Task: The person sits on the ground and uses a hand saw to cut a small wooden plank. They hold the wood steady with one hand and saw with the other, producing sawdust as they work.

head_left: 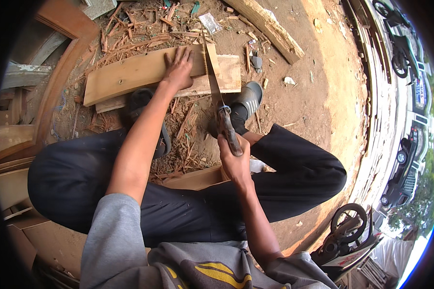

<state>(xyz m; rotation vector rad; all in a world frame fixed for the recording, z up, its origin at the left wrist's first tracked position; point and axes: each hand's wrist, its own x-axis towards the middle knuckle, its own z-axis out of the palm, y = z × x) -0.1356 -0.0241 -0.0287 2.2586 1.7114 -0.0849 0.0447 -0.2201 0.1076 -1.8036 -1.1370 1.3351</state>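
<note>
A wide pale board lies on top of a second plank on the ground in front of me. Flat on the board, with fingers spread, my left hand presses near its right end. My right hand is wrapped round the worn dark handle of a handsaw. The saw's blade points away from me and crosses the board close to its right end, a little right of my left hand. My right foot, in a dark slide sandal, rests beside the plank's right end.
Wood chips and scraps litter the dirt ground. A thick rough timber lies at the far side. To the left stands a brown wooden frame. Stacked long planks line the right, with a parked motorcycle at lower right.
</note>
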